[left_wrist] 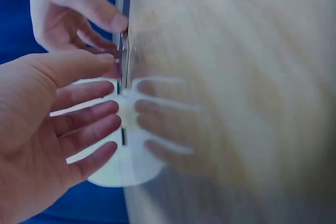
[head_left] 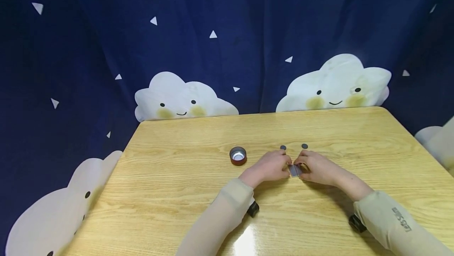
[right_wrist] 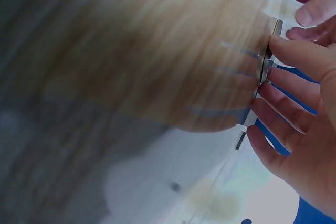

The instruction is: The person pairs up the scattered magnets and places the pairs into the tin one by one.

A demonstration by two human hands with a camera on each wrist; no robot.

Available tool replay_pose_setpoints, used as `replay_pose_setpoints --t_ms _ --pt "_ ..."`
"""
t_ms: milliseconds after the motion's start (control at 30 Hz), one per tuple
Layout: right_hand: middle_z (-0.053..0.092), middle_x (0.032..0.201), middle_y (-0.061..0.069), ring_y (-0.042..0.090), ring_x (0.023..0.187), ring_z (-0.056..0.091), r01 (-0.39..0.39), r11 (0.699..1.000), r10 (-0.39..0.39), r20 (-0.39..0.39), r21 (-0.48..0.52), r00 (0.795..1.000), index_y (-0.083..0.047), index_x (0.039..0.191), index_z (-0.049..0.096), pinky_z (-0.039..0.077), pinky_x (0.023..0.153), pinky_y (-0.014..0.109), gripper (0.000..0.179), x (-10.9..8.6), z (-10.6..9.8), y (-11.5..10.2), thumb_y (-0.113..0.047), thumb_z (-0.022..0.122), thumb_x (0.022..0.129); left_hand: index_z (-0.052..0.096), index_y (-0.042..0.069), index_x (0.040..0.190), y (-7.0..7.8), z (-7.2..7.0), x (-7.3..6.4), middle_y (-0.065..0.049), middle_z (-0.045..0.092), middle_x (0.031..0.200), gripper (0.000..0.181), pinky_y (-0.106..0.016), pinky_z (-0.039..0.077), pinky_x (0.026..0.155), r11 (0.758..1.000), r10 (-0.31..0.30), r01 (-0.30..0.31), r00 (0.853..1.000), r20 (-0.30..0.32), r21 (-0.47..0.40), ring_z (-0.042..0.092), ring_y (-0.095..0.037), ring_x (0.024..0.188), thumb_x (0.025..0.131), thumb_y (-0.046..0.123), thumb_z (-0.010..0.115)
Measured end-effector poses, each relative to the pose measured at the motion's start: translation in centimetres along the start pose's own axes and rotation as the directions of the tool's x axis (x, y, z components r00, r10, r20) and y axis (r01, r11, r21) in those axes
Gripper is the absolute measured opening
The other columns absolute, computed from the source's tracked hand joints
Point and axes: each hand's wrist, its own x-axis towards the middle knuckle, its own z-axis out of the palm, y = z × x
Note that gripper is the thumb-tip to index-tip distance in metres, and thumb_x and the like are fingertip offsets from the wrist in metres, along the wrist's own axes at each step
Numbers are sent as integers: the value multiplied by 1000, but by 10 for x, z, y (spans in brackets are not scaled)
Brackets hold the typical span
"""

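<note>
Two small flat grey square plates, a left plate (head_left: 293, 171) and a right plate (head_left: 299, 169), meet edge to edge low over the table, right of its middle. My left hand (head_left: 271, 166) pinches the left plate at its outer edge between thumb and forefinger. From the other side, my right hand (head_left: 317, 168) grips the right plate the same way. Both wrist views show the plates nearly edge-on as thin metallic strips (left_wrist: 125, 59), with the other fingers of each hand spread loosely near the tabletop. My fingers hide the plates' outer edges.
Two dark round discs, one left (head_left: 283, 147) and one right (head_left: 304, 146), lie just beyond my hands. A round tin (head_left: 238, 162), dark red outside and silver inside, stands open-topped to the left. The wooden table (head_left: 177, 193) ends at a blue cloud-patterned curtain (head_left: 248, 31).
</note>
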Motion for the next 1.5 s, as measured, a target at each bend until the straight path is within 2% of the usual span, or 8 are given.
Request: replay_pose_setpoints --t_ms 133,200,467,667,867,1133,1400,1500 --pt "54 87 1 6 67 43 -19 1000 19 20 -2 1000 -4 98 66 37 58 22 30 0 -1 -1 -17 75 72 61 20 116 -3 -5 -6 5 54 117 34 -24 44 84 998 -53 53 998 -28 -16 54 -9 101 85 34 60" --pt "54 87 1 6 67 43 -25 1000 25 29 -4 999 -5 98 66 36 57 22 30 0 -2 -1 -17 75 72 60 20 117 -5 -8 -9 4 53 119 34 -26 43 87 997 -75 74 997 -35 -36 53 -11 104 86 35 60" --pt "54 88 1 6 66 43 -27 1000 27 24 -11 999 -6 96 65 36 56 22 29 1 -3 -2 -17 74 71 60 20 118 -14 -15 -21 4 54 116 34 -30 41 91 991 -125 121 989 -74 -50 52 -12 105 86 33 59" --pt "54 88 1 6 66 43 -44 999 45 37 -21 998 -6 97 65 36 56 22 30 3 -1 -1 -18 75 71 61 21 116 -23 -17 -30 4 55 115 32 -37 33 98 983 -181 173 972 -148 -65 50 -16 109 87 34 59" --pt "54 89 1 6 66 44 -52 998 53 42 -33 998 -6 98 65 36 57 24 31 2 0 -1 -20 75 71 61 19 115 -35 -17 -37 3 56 111 32 -37 36 96 978 -197 177 956 -216 -110 51 -16 106 86 32 60" --pt "54 90 1 7 67 43 -48 999 49 44 -12 998 -5 101 65 35 58 23 33 1 -1 -1 -18 74 72 61 17 115 -49 -15 -47 2 56 114 34 -35 36 97 968 -232 194 933 -273 -160 49 -17 110 85 33 62" --pt "54 98 3 12 77 48 -71 991 65 60 109 996 -4 106 64 39 63 24 39 0 1 3 -19 75 72 60 15 116 -63 -14 -60 -1 55 114 35 -37 36 96 953 -270 212 919 -288 -218 49 -19 110 85 32 63" --pt "54 98 3 11 78 50 -72 990 65 59 122 996 -5 107 64 40 64 24 39 1 4 4 -19 75 72 60 15 117 -69 -13 -65 -2 55 115 37 -38 36 97 946 -282 218 916 -285 -239 49 -20 109 85 32 63"
